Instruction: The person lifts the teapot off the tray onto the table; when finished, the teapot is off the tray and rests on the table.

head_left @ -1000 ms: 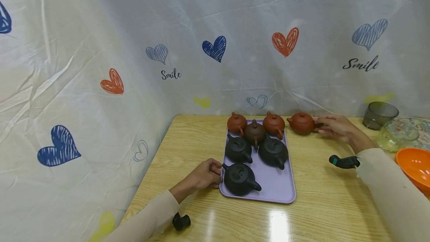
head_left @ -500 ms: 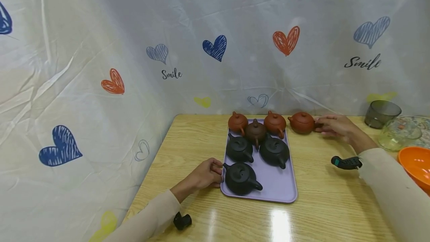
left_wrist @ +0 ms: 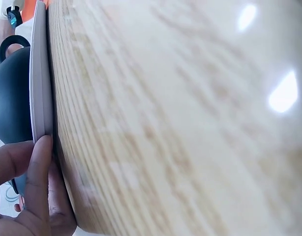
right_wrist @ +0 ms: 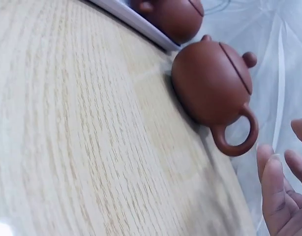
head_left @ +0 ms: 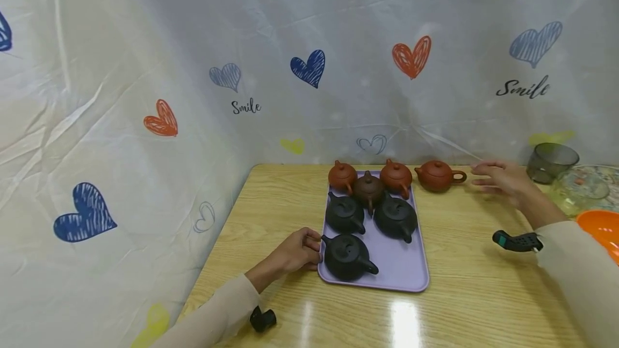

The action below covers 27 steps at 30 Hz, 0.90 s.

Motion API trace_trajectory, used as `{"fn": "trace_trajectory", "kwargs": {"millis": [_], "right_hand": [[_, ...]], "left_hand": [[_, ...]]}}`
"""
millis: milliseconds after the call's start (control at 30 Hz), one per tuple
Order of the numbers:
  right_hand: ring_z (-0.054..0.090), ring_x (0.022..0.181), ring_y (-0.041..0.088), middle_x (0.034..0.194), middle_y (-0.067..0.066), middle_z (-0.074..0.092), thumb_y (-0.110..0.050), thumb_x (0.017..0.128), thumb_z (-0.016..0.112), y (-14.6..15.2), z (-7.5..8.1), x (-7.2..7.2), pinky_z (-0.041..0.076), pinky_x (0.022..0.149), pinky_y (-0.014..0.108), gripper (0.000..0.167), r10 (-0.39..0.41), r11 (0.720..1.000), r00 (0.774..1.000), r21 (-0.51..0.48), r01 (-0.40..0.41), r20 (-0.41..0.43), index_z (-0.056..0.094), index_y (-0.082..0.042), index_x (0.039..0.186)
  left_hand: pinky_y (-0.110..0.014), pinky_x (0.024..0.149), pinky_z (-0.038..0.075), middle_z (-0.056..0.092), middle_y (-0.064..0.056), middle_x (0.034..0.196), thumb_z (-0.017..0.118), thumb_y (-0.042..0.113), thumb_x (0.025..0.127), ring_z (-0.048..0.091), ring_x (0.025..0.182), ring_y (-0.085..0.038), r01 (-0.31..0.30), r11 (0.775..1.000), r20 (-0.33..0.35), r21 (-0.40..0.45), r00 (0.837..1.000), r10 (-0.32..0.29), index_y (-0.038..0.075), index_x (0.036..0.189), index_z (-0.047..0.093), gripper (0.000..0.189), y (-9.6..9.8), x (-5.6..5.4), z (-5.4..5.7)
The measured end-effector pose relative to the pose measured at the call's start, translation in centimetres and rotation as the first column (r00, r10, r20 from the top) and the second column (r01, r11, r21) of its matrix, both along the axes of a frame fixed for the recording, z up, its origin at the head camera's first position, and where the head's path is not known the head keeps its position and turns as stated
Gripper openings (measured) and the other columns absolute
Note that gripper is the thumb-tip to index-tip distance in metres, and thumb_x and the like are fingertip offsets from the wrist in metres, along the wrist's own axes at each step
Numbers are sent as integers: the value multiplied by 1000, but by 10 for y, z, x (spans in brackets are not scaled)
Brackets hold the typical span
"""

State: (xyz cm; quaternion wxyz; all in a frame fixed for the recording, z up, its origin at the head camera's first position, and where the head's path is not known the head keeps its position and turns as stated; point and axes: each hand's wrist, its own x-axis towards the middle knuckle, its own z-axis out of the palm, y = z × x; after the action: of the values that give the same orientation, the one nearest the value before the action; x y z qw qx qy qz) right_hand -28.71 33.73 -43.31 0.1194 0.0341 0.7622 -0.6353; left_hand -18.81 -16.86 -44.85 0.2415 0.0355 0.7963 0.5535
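My left hand (head_left: 295,251) pinches the left rim of a lilac tray (head_left: 396,270); in the left wrist view its fingertips (left_wrist: 43,147) press that rim beside a black teapot (left_wrist: 13,96). Three black teapots stand on the tray, the nearest one (head_left: 345,256) close to my left fingers. Behind them are a dark brown teapot (head_left: 368,189) and two reddish-brown teapots, one at the left corner (head_left: 342,176) and one at the right (head_left: 395,176). Another reddish-brown teapot (head_left: 436,176) sits on the table just right of the tray. My right hand (head_left: 505,181) hovers apart from its handle, fingers loosely spread.
At the right edge stand a dark grey clear cup (head_left: 551,162), a yellowish clear bowl (head_left: 577,192) and an orange bowl (head_left: 602,230). A patterned plate (head_left: 610,176) lies behind them. A white curtain (head_left: 338,111) with printed hearts hangs along the table's back edge.
My right hand has let go of the reddish-brown teapot's handle and drawn back to the right. That teapot stays beside the tray. My left hand has kept its place at the rim.
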Motion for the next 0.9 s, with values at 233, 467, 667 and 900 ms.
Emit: {"fn": "trace_trajectory", "kwargs": {"millis": [233, 467, 667, 900], "right_hand": [[69, 84, -1, 96, -31, 67, -34, 102, 57, -14, 15, 17, 60, 71, 22, 12, -1, 999, 997, 40, 4, -75, 64, -28, 110], [69, 87, 4, 99, -27, 68, -40, 100, 61, -42, 28, 38, 60, 75, 30, 27, 88, 985, 992, 157, -73, -91, 65, -20, 117], [68, 89, 13, 103, -17, 70, -40, 99, 62, -69, 30, 56, 59, 73, 36, 42, 171, 968, 983, 197, -155, -66, 57, -8, 125], [68, 85, 22, 107, 3, 73, -31, 99, 64, -97, 21, 77, 58, 67, 35, 46, 268, 952, 963, 157, -264, -8, 53, 2, 129]], "left_hand": [[-34, 70, 62, 56, -15, 105, 67, -5, 84, 60, 81, -19, 3, 1000, -5, -5, 1000, -3, -5, 127, 48, 47, 0, 1, 2], [-33, 70, 62, 57, -15, 104, 67, -5, 84, 60, 80, -18, 10, 1000, -14, -3, 1000, -10, -6, 126, 48, 46, -1, 0, 0], [-33, 69, 62, 56, -16, 104, 66, -5, 84, 60, 80, -18, 13, 1000, -19, -1, 1000, -13, -7, 127, 48, 47, -1, 0, -1], [-34, 70, 62, 57, -16, 105, 66, -4, 86, 61, 81, -19, 20, 1000, -21, -9, 1000, -20, -6, 127, 48, 45, -1, 0, 1]]}}
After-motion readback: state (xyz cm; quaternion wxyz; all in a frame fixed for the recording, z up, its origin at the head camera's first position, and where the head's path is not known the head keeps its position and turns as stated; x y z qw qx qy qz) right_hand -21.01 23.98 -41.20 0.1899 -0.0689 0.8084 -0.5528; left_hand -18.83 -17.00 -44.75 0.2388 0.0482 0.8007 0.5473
